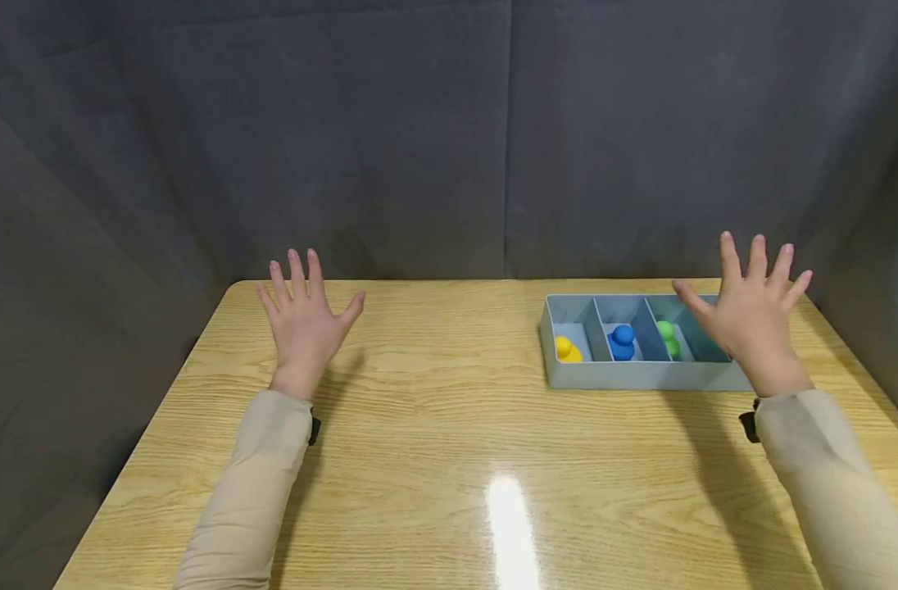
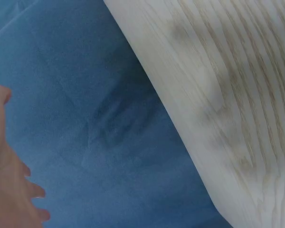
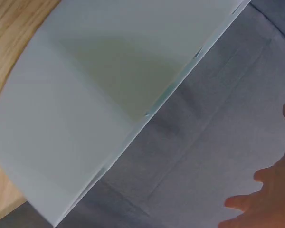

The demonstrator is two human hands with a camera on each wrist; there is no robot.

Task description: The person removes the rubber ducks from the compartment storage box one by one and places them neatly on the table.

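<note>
Head view: splayed right hand [image 1: 751, 324], compartmented grey tray [image 1: 641, 375]

Grey tray [image 1: 626, 375] holds yellow [image 1: 567, 350], blue [image 1: 622, 342], green [image 1: 668, 337] pieces.

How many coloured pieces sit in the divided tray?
3: yellow rounded plastic piece in the left compartment, blue next, green third. The right hand may hide more.

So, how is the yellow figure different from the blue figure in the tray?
The yellow figure sits in the leftmost compartment of the grey tray, while the blue figure sits in the next compartment to its right. They differ in colour, yellow against blue. The blue figure shows a clear round head on top; the yellow figure looks lower. Both are small, rounded pieces, and neither hand touches them.
</note>
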